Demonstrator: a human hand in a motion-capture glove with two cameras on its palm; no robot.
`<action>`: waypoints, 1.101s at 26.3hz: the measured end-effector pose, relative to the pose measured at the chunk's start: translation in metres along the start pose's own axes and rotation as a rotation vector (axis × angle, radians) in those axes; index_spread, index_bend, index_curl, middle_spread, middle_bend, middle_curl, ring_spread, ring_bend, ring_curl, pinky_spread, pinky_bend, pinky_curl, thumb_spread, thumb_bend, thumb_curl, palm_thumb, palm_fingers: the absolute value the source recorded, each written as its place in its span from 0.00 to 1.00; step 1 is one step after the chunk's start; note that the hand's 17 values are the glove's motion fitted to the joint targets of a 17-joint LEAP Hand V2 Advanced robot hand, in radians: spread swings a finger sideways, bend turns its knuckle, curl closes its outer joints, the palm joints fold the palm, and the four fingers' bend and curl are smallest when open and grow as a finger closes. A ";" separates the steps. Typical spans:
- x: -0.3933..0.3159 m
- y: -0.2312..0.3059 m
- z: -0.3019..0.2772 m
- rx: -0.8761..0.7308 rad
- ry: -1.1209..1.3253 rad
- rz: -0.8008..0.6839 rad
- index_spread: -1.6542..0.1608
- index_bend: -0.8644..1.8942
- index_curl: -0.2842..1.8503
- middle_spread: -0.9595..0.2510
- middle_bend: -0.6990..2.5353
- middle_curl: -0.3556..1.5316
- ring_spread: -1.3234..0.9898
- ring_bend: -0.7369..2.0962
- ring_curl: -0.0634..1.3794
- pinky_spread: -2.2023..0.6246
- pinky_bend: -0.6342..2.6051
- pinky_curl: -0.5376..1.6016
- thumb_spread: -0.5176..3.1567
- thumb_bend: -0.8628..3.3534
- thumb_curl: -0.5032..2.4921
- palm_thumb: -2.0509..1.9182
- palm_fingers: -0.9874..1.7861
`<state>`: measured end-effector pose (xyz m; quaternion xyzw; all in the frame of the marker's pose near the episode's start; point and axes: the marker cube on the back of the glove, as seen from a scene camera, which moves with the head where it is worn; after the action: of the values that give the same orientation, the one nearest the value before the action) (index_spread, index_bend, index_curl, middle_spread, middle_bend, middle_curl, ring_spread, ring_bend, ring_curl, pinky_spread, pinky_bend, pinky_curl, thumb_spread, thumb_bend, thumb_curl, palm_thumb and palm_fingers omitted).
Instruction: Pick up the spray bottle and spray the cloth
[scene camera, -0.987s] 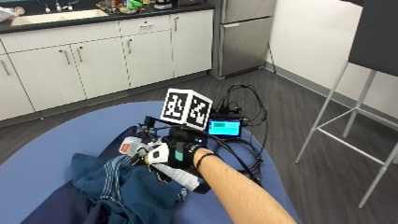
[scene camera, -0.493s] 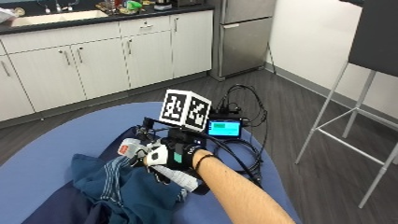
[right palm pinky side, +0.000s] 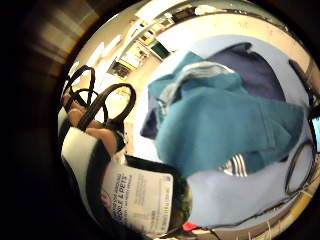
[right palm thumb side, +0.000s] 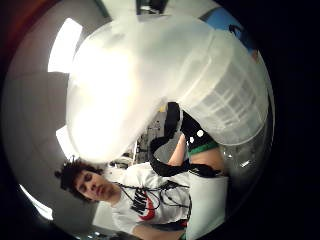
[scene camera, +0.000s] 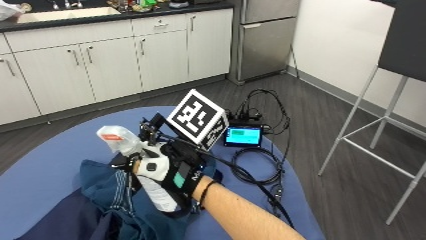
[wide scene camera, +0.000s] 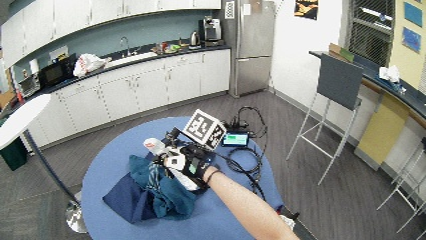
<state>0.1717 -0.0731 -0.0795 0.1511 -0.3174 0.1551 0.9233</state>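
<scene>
My gloved right hand (scene camera: 172, 176) is wrapped around the translucent spray bottle (scene camera: 143, 172), held above the teal cloth (scene camera: 126, 200) bunched with a navy one on the blue table (scene camera: 53, 160). Since a second ago the bottle has tipped: its nozzle head (scene camera: 116, 139) now points toward ten o'clock, higher over the cloth's edge. My palm view shows the label (right palm pinky side: 137, 197) close.

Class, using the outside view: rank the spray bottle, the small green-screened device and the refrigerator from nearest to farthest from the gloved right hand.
1. Spray bottle, held in the right hand over the cloth.
2. Green-screened device, on the table beyond the hand.
3. Refrigerator, against the far wall.
</scene>
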 end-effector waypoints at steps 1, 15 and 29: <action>-0.009 0.000 0.006 0.025 -0.022 -0.041 0.84 0.37 0.33 0.75 0.41 0.44 0.53 0.51 0.34 0.76 0.34 0.41 0.46 0.20 0.31 0.69 0.82; -0.055 -0.011 0.148 -0.047 -0.224 -0.287 0.82 0.37 0.32 0.74 0.39 0.43 0.53 0.48 0.33 0.76 0.35 0.41 0.45 0.20 0.31 0.68 0.79; -0.026 -0.012 0.175 -0.028 -0.194 -0.304 0.81 0.36 0.31 0.73 0.37 0.42 0.52 0.47 0.32 0.76 0.34 0.41 0.44 0.20 0.29 0.68 0.78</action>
<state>0.0623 -0.1545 0.0335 0.1988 -0.3807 -0.0058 0.9031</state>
